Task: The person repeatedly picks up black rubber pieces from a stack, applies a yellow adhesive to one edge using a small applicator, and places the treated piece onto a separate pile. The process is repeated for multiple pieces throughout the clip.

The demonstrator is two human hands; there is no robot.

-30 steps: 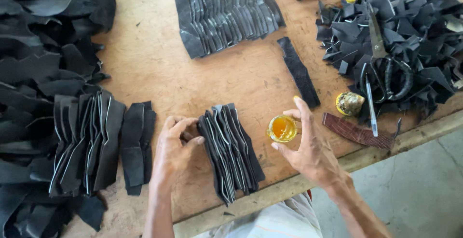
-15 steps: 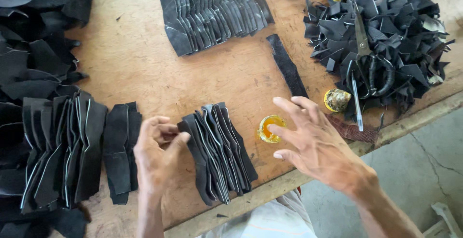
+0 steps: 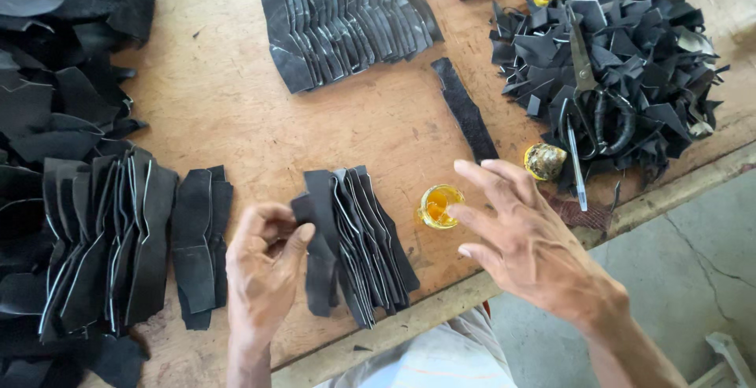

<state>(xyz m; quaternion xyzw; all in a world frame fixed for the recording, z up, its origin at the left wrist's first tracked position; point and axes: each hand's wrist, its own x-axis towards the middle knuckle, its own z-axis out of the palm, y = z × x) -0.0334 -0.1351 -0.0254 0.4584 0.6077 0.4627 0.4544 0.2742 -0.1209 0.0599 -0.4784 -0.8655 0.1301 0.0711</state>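
My left hand (image 3: 264, 266) pinches the leftmost black leather piece (image 3: 319, 258) of a small fanned stack (image 3: 366, 242) near the table's front edge. My right hand (image 3: 524, 242) hovers with fingers spread, holding nothing, just right of a small round pot of yellow glue (image 3: 439, 205). The pot stands on the wooden table (image 3: 228, 105) between the stack and my right hand.
Another fanned row of black pieces (image 3: 346, 22) lies at the back. A long black strip (image 3: 465, 112), a lid (image 3: 545, 160), a pen (image 3: 576, 169) and scissors (image 3: 587, 81) on a scrap heap (image 3: 630, 49) sit right. More stacked pieces (image 3: 102, 230) lie left.
My right hand has lifted off the glue pot and drawn back toward the front edge with fingers spread. My left hand has closed on the stack's leftmost piece.
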